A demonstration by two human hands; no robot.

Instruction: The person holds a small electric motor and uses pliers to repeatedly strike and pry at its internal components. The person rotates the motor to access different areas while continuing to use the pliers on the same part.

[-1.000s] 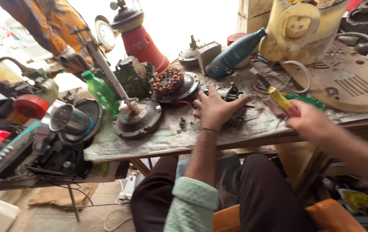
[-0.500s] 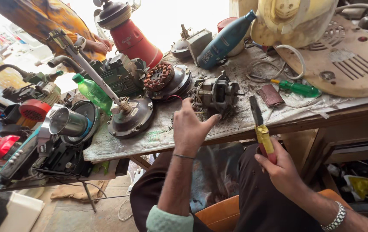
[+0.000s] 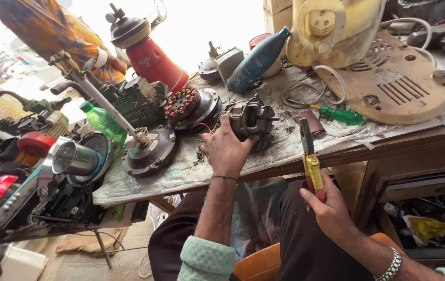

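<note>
Cluttered workbench (image 3: 264, 156), grimy grey motor (image 3: 251, 117), yellow-handled pliers (image 3: 310, 161)

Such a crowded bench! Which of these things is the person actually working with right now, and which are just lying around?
In use:
left hand gripping the small dark motor
right hand holding the yellow-handled pliers

Lying about:
green screwdriver
blue bottle
green plastic bottle
copper-wound stator
red mixer base
beige vented cover
</note>
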